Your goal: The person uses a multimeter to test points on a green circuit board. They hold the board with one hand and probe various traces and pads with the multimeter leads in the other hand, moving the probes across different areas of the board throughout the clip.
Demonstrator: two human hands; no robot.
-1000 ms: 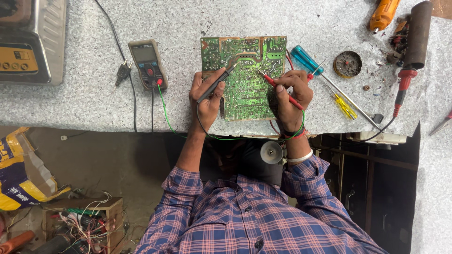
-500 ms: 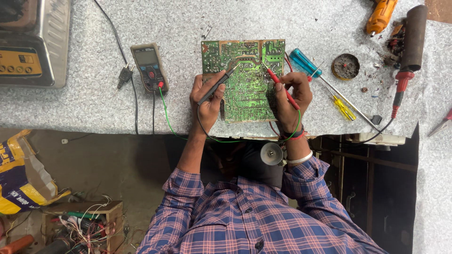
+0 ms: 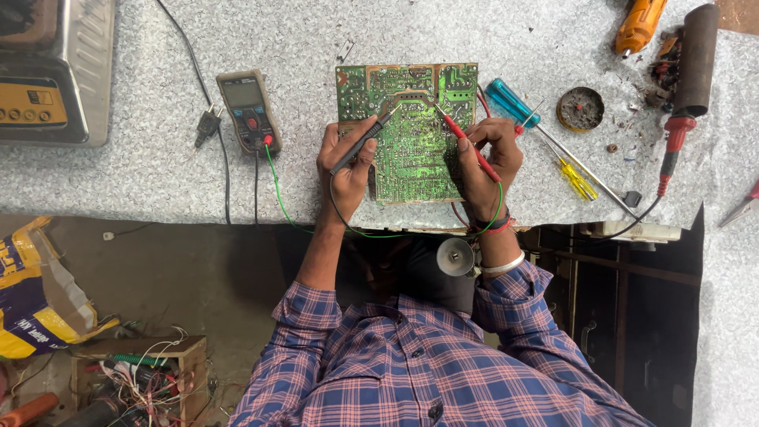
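The left hand (image 3: 345, 166) grips a black probe (image 3: 365, 140), and the right hand (image 3: 488, 162) pinches a red probe (image 3: 466, 142), both tips touching the green circuit board (image 3: 411, 130) on the speckled bench (image 3: 158, 174). A multimeter (image 3: 247, 111) lies beyond, left.

We can spot a small dark screen on the grey multimeter (image 3: 248, 111) left of the board, a yellow label panel on the metal box (image 3: 32, 101) far left, and a crumpled yellow-and-blue bag (image 3: 35, 292) on the floor.

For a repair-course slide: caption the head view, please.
Left hand holds black probe, right hand red probe, both on green circuit board.
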